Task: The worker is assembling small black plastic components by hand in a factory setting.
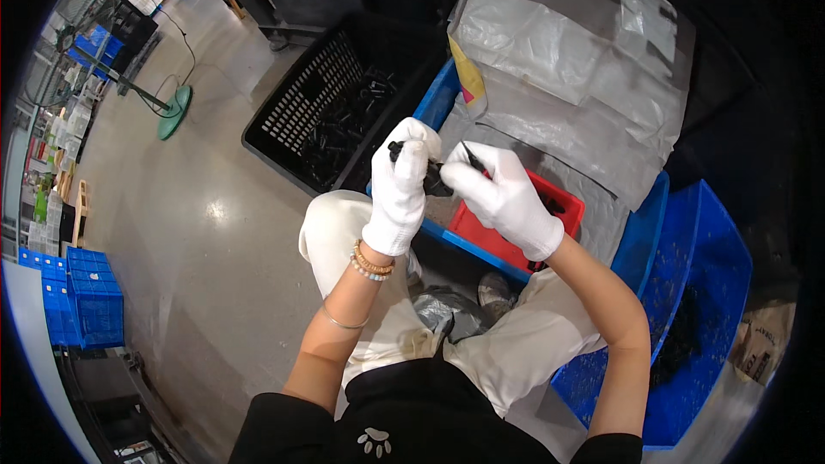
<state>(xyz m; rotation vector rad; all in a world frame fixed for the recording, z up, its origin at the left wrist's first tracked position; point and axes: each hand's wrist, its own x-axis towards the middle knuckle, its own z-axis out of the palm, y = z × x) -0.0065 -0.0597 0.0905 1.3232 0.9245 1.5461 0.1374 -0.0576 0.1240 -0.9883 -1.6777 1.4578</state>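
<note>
Both my hands wear white gloves and meet in front of my knees. My left hand [402, 180] is closed around a small black part [396, 150], one dark end of which sticks out beside the thumb. My right hand [505, 193] pinches a thin, dark, pointed piece [471, 157]; whether it is a tool or a part I cannot tell. Dark material shows between the two hands, mostly hidden by the fingers. Under my right hand is a red tray [567, 195] with a few dark pieces in it. Left of my left hand, a black slatted crate [296, 103] holds many black parts [344, 125].
The red tray sits at a blue bin [436, 96] covered by grey plastic sheeting [584, 64]. Another blue bin [709, 271] with dark pieces stands at right, near brown cardboard [765, 342]. A plastic bag [454, 311] lies between my feet. Blue crates [96, 296] and a green fan base [174, 112] stand left.
</note>
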